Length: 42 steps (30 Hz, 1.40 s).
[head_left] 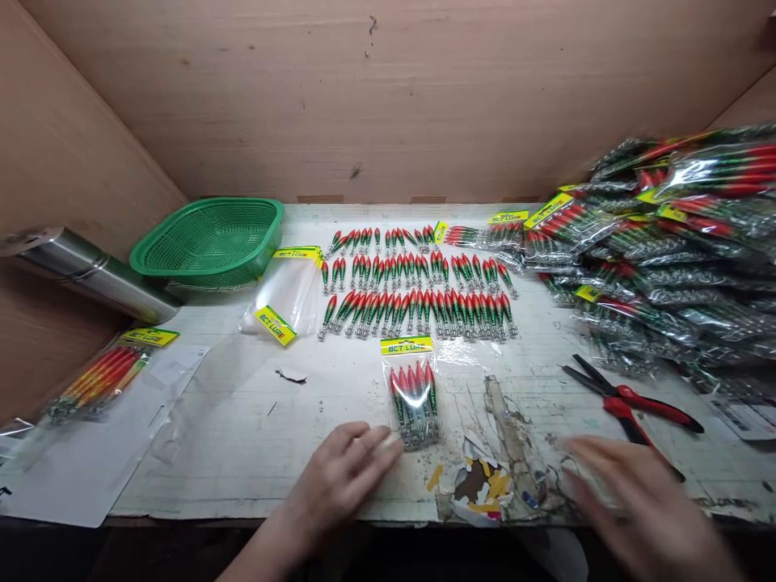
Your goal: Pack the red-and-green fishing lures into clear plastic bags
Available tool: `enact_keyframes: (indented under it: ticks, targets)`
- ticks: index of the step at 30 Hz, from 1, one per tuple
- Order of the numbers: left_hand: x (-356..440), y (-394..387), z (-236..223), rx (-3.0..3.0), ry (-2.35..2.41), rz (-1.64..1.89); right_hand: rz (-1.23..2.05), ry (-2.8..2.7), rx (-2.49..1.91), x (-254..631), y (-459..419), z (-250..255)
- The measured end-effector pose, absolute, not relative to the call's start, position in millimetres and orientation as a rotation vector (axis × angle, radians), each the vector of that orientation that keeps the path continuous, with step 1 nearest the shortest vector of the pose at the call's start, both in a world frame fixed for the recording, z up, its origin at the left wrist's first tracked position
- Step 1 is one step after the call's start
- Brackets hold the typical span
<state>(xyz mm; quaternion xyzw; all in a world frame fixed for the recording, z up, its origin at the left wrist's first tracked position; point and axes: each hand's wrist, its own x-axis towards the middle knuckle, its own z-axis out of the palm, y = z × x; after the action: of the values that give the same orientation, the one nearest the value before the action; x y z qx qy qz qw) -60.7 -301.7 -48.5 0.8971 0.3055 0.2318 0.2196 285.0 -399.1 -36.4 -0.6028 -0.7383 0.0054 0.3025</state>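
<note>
My left hand (347, 469) rests on the table with its fingers stretched out, their tips at the lower left corner of a clear bag of squid jigs (415, 396). This bag lies flat under a yellow header card, with several red and green jigs inside. At the right front, my right hand (643, 493) is blurred by motion, with thumb and fingers apart and nothing visible between them. It is nearest to the red and black pliers (630, 400), which lie with jaws apart. Beyond the bag, loose squid jigs (418, 311) lie in three rows.
Clear empty bags (291, 291) with yellow headers lie left of the rows. A green basket (209, 242) and steel flask (97, 275) stand at the left, behind a bag of orange lures (103, 380). Packed jig bags (660, 250) pile up at right. The tabletop's front is torn (485, 485).
</note>
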Motion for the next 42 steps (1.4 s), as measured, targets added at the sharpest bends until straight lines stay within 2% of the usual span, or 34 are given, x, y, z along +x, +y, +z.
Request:
enact_keyframes:
  ticks: [2, 4, 7, 11, 14, 19, 26, 34, 42]
  targets:
    - [-57, -292, -43, 2.626, 0.558, 0.459, -0.064, -2.400, -1.165, 241, -370, -35]
    - [-51, -284, -37, 2.660, 0.445, 0.290, -0.081, -2.540, -0.894, 210, -348, -37]
    - [-44, -281, -36, 2.620, 0.525, 0.347, 0.078, -2.514, -0.790, 196, -330, -42]
    - [-40, -290, -47, 2.430, 0.803, 0.736, 0.483, -2.247, -0.995, 200, -330, -48]
    - [-32, -299, -52, 2.235, 1.056, 0.821, 0.592, -2.029, -1.232, 193, -333, -50]
    - [-15, -305, -52, 1.994, 1.393, 0.756, 0.548, -1.772, -1.548, 173, -334, -56]
    - [-4, -303, -53, 1.944, 1.589, 0.693, 0.404, -1.579, -1.748, 155, -332, -69]
    - [7, -291, -41, 1.787, 1.755, 0.345, 0.436, -1.534, -1.879, 151, -322, -66]
    - [2, -280, -36, 1.773, 1.795, 0.505, 0.450, -1.447, -1.841, 154, -317, -63]
